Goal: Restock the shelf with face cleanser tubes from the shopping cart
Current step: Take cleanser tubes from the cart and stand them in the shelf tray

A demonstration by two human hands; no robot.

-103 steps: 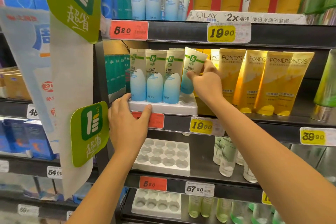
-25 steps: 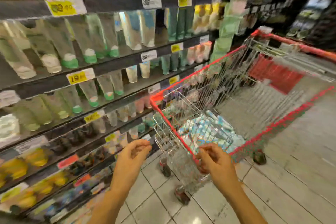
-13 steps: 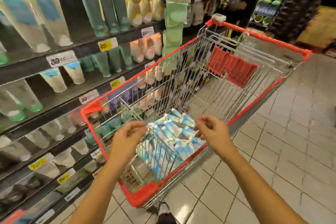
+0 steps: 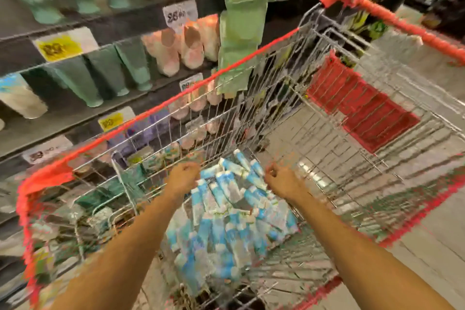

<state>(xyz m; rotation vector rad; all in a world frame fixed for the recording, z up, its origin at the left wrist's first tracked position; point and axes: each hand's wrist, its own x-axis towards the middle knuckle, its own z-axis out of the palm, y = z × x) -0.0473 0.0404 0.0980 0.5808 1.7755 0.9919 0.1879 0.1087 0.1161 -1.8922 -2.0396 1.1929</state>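
Head view: over the shopping cart (image 4: 141, 118), both hands (image 4: 183, 176), loosely curled and empty, hover above the face cleanser tubes (image 4: 226, 209); grasping some likely comes next.

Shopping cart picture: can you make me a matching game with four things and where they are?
Things:
1. tubes
2. left hand
3. right hand
4. price tag

Places:
A. on the shelf edge, at the left
B. piled inside the cart
C. over the pile, on its right side
D. over the pile, on its left side

Pairs: 1-B, 2-D, 3-C, 4-A
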